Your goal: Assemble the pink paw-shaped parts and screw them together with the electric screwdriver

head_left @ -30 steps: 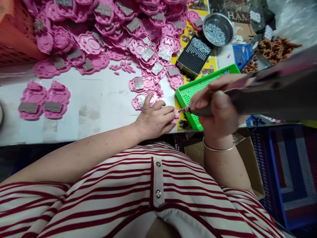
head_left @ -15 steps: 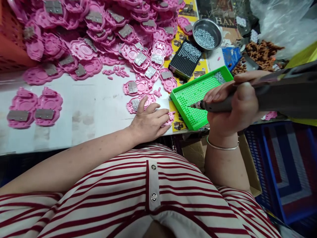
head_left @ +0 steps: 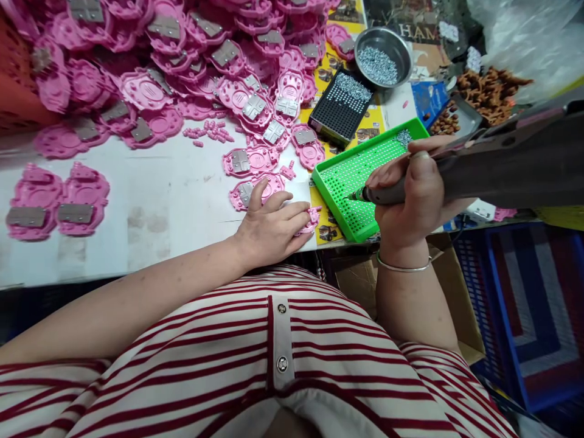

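Observation:
My right hand point(head_left: 413, 194) is wrapped round a dark electric screwdriver point(head_left: 506, 170). The bit points left, its tip over or in the holes of a green perforated tray point(head_left: 360, 233) dotted with small screws. By the table's front edge, my left hand point(head_left: 271, 228) has its thumb and forefinger on a pink plastic part point(head_left: 311, 220), mostly covered by the hand. Its other fingers are spread. Just beyond them lies a pink casing half with a metal plate point(head_left: 240, 193), and another such casing half point(head_left: 255, 160) is behind it.
A large heap of pink casing halves point(head_left: 196, 48) fills the back left. Two pieces with plates point(head_left: 34, 198) lie at far left. A black perforated tray point(head_left: 335, 112) and a steel bowl point(head_left: 406, 64) hold screws. Brown parts point(head_left: 493, 91) lie back right; blue crates point(head_left: 506, 292) stand below.
My right hand and the screwdriver have shifted slightly left, with the bit still at the green tray. The left hand keeps its place on the pink part. The view has turned slightly.

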### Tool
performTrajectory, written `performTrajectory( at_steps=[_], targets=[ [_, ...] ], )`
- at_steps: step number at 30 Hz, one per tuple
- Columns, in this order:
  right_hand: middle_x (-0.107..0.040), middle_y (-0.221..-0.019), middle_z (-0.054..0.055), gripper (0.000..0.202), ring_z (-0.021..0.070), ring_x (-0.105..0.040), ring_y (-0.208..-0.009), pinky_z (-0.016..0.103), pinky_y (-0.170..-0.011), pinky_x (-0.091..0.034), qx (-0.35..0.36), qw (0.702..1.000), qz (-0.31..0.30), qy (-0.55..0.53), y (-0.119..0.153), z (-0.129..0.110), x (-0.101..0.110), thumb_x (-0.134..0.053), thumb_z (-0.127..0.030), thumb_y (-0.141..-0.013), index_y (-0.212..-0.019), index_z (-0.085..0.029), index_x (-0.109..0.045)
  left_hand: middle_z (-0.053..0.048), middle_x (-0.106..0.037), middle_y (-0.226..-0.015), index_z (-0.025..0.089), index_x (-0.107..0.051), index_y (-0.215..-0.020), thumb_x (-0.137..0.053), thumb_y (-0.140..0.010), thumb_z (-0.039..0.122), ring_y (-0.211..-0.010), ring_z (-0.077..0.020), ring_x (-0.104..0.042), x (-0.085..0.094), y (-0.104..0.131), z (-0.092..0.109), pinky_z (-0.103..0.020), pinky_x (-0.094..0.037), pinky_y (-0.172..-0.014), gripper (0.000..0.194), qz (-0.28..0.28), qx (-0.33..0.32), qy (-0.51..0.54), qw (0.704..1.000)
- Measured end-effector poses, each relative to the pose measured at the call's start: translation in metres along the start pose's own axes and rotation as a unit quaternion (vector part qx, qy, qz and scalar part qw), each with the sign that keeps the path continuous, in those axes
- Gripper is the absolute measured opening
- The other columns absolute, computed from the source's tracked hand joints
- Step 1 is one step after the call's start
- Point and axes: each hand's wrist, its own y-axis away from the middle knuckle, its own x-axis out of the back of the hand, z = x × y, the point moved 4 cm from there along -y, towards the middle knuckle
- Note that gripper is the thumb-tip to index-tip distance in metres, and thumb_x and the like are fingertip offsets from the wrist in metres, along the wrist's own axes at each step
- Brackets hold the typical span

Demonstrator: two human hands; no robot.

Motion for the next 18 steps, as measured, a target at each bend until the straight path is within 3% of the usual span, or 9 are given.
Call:
performTrajectory(
  at_steps=[5, 8, 10, 13, 15, 18],
  targets=[
    [-0.045, -0.060, -0.006, 0.030, 0.0114, -0.053, -0.048, 0.033, -0.053, -0.051, 0.016, 1.000, -0.011, 0.001, 0.000, -0.001, -0.001, -0.056, -0.054, -0.091, -0.101, -0.026, -0.057, 0.003, -0.073, -0.117, 0.026, -0.071, -0.097, -0.056, -0.094, 0.042, -0.111, -0.0280, -0.057, -0.003, 0.000, 0.001, -0.062, -0.017, -0.117, 0.022, -0.013, 0.011, 0.014, 1.000],
    [-0.047, -0.056, -0.007, 0.023, 0.0091, -0.051, -0.045, 0.027, -0.047, -0.046, 0.029, 0.999, 0.004, -0.043, -0.005, -0.007, -0.001, -0.063, -0.047, -0.089, -0.096, -0.025, -0.062, 0.000, -0.072, -0.120, 0.026, -0.071, -0.101, -0.057, -0.092, 0.051, -0.114, -0.0282, -0.056, 0.003, 0.000, -0.002, -0.060, -0.016, -0.117, 0.029, -0.007, 0.004, 0.030, 1.000],
    [-0.046, -0.052, -0.009, 0.015, 0.0069, -0.047, -0.040, 0.024, -0.041, -0.042, 0.040, 0.994, 0.028, -0.099, -0.010, -0.015, -0.001, -0.068, -0.038, -0.085, -0.090, -0.024, -0.064, -0.002, -0.071, -0.121, 0.026, -0.071, -0.102, -0.057, -0.092, 0.054, -0.114, -0.0273, -0.055, 0.013, 0.000, -0.011, -0.057, -0.021, -0.116, 0.032, 0.011, 0.025, 0.032, 0.999],
    [-0.048, -0.050, -0.009, 0.007, 0.0059, -0.042, -0.038, 0.022, -0.038, -0.040, 0.071, 0.986, 0.067, -0.132, -0.015, -0.032, 0.001, -0.061, -0.027, -0.083, -0.086, -0.025, -0.067, -0.005, -0.069, -0.122, 0.025, -0.070, -0.104, -0.057, -0.094, 0.048, -0.113, -0.0277, -0.054, 0.034, 0.004, -0.036, -0.052, -0.030, -0.110, 0.028, 0.034, 0.117, 0.006, 0.993],
    [-0.050, -0.053, -0.009, 0.016, 0.0056, -0.043, -0.041, 0.022, -0.039, -0.040, 0.090, 0.984, 0.086, -0.124, -0.016, -0.041, 0.002, -0.053, -0.025, -0.084, -0.086, -0.026, -0.068, -0.006, -0.068, -0.123, 0.025, -0.070, -0.107, -0.058, -0.093, 0.045, -0.113, -0.0299, -0.052, 0.043, 0.009, -0.051, -0.053, -0.033, -0.105, 0.027, 0.033, 0.163, -0.010, 0.986],
    [-0.052, -0.057, -0.007, 0.025, 0.0052, -0.048, -0.045, 0.023, -0.043, -0.040, 0.124, 0.979, 0.117, -0.112, -0.014, -0.050, 0.006, -0.046, -0.025, -0.089, -0.092, -0.023, -0.071, -0.007, -0.067, -0.123, 0.027, -0.071, -0.108, -0.061, -0.090, 0.045, -0.112, -0.0324, -0.052, 0.044, 0.016, -0.064, -0.055, -0.034, -0.101, 0.027, 0.014, 0.176, -0.017, 0.984]
  ],
)
